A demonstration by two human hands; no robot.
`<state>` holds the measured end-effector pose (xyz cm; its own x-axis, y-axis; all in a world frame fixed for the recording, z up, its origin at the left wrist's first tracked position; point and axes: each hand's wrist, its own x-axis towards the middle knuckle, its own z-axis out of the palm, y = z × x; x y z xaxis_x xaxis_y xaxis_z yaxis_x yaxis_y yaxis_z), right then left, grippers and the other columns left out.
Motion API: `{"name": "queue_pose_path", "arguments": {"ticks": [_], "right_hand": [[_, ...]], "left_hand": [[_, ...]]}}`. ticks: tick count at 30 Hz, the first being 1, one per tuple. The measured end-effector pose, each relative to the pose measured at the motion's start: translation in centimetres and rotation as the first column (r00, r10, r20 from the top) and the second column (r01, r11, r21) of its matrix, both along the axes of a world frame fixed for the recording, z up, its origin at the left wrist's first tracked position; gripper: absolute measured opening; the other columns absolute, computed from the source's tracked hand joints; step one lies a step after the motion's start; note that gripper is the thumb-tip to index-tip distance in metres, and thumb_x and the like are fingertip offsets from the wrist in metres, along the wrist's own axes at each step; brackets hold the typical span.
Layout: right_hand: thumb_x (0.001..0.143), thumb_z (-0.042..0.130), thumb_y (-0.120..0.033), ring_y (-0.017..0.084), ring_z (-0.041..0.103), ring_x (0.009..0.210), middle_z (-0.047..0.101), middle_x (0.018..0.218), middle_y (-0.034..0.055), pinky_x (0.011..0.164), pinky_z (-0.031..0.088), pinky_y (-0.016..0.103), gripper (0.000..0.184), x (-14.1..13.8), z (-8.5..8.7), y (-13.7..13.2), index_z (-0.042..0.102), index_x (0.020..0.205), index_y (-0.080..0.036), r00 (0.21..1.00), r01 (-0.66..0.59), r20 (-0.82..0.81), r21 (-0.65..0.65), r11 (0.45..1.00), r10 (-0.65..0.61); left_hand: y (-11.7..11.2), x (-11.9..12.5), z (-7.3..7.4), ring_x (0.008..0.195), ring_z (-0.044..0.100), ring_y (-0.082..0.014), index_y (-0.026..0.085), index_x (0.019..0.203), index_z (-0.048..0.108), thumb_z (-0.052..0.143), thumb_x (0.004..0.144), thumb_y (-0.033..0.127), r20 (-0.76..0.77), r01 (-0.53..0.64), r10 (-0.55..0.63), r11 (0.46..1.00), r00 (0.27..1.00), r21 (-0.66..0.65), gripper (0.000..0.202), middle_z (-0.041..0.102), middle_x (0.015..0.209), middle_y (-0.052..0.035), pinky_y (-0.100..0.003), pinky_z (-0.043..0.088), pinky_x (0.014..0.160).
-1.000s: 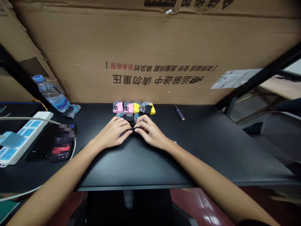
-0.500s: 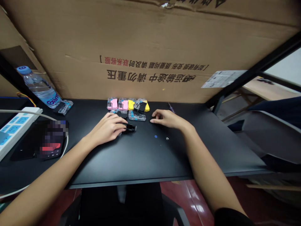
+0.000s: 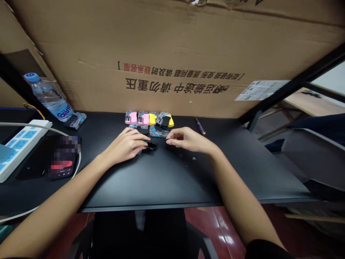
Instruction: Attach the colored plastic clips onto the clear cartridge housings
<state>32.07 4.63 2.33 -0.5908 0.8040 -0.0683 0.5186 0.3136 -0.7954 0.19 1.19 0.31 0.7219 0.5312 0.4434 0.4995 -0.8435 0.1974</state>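
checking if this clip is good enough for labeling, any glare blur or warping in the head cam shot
Head view: wide-angle warping slants the black table and stretches the left forearm; glare streaks the red floor; a pixelated patch hides one device; the ink cartridges are too small for fine detail.
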Motion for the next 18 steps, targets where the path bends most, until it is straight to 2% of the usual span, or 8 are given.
{"name": "queue_pose_path", "arguments": {"ticks": [3,7,11,18], "right_hand": [[0.097,0.071,-0.049,0.019,0.067,0.07,0.077,0.082,0.0049,0.067,0.053,0.032,0.032,-2.8,-0.2,-1.5,0.08,0.102,-0.018,0.983,0.123,-0.161,0.221,0.968,-0.088],[0.103,0.067,-0.04,0.02,0.07,0.077,0.081,0.092,0.0075,0.075,0.056,0.035,0.026,-4.6,-1.0,-2.4,0.084,0.106,-0.021,0.982,0.132,-0.181,0.439,0.889,-0.056],[0.107,0.064,-0.035,0.022,0.073,0.083,0.082,0.097,0.0079,0.079,0.058,0.036,0.025,-4.8,-1.7,-2.4,0.085,0.113,-0.022,0.986,0.094,-0.168,0.494,0.864,-0.011],[0.108,0.059,-0.029,0.024,0.076,0.094,0.083,0.107,0.0092,0.091,0.061,0.041,0.028,-4.8,-1.3,-2.6,0.083,0.119,-0.023,0.987,-0.011,-0.136,0.466,0.885,0.084]], "left_hand": [[-0.1,0.0,0.0,0.109,0.069,-0.0231,0.026,0.113,0.083,0.062,0.109,0.027,0.012,-0.004,0.004,1.0,1.0,0.002,0.021,0.079,0.135,-0.0039,-0.045,0.047,0.101],[-0.1,0.1,0.0,0.112,0.07,-0.023,0.027,0.113,0.082,0.059,0.109,0.024,0.024,-0.013,0.014,1.0,1.0,-0.008,0.024,0.078,0.137,-0.0046,-0.045,0.046,0.102],[-0.2,0.2,0.0,0.11,0.07,-0.0231,0.026,0.113,0.082,0.058,0.11,0.025,0.036,-0.015,0.015,1.0,0.999,0.012,0.024,0.079,0.135,-0.0048,-0.044,0.047,0.101],[-0.3,0.1,0.2,0.111,0.07,-0.0233,0.027,0.11,0.083,0.06,0.107,0.022,0.048,-0.016,0.017,1.0,0.999,-0.009,0.023,0.077,0.125,-0.0063,-0.043,0.048,0.098]]}}
